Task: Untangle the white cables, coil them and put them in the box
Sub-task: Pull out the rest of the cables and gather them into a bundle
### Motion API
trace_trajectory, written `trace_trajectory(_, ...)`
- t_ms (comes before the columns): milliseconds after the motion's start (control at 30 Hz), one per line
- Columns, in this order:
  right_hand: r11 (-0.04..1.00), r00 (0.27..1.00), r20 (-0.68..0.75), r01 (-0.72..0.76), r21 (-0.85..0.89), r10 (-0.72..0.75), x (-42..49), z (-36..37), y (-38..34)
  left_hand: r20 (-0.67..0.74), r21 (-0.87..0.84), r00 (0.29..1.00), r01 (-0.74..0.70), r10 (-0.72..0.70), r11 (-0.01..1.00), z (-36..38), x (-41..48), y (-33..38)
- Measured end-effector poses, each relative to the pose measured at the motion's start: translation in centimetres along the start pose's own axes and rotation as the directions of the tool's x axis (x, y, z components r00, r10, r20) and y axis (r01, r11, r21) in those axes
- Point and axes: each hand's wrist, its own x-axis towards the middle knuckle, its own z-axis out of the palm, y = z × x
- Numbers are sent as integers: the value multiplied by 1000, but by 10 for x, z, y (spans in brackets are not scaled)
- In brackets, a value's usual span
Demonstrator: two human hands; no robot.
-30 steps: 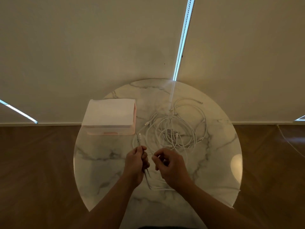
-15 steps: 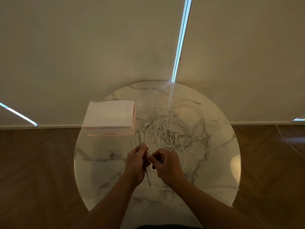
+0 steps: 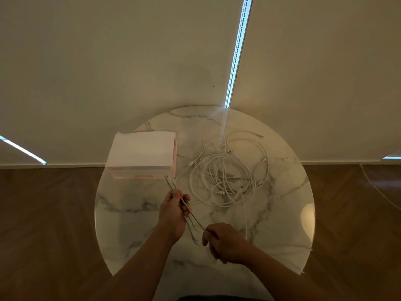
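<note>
A loose tangle of white cables (image 3: 230, 174) lies on the round marble table (image 3: 134, 213), right of centre. My left hand (image 3: 173, 213) grips a few cable strands; their plug ends (image 3: 170, 181) stick up past the fingers toward the box. My right hand (image 3: 225, 242), nearer me, pinches one of those strands (image 3: 195, 218) and holds it taut between the two hands. The pink box (image 3: 141, 172) with a white top stands at the table's left rear.
A cream wall rises right behind the table, with a bright light strip (image 3: 236, 53) running up it. Dark wooden floor (image 3: 43, 213) surrounds the table. One thin cable (image 3: 245, 213) trails from the tangle toward the near edge.
My right hand has drawn back toward me and to the right, away from my left hand, stretching a strand between them. My left hand stayed near the same spot.
</note>
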Motion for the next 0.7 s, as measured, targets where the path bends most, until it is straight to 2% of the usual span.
trace_trajectory(333,998,989,-138,56,-25,-59,7,3,0,63,46,998,-20,17,999,0,-2,2)
trace_trajectory(467,998,989,-136,53,-41,-58,8,2,-1,81,69,997,-10,5,998,0,-4,0)
trace_trajectory(700,998,988,-147,40,-57,-48,9,7,-9,83,-73,997,8,-2,997,8,-6,1)
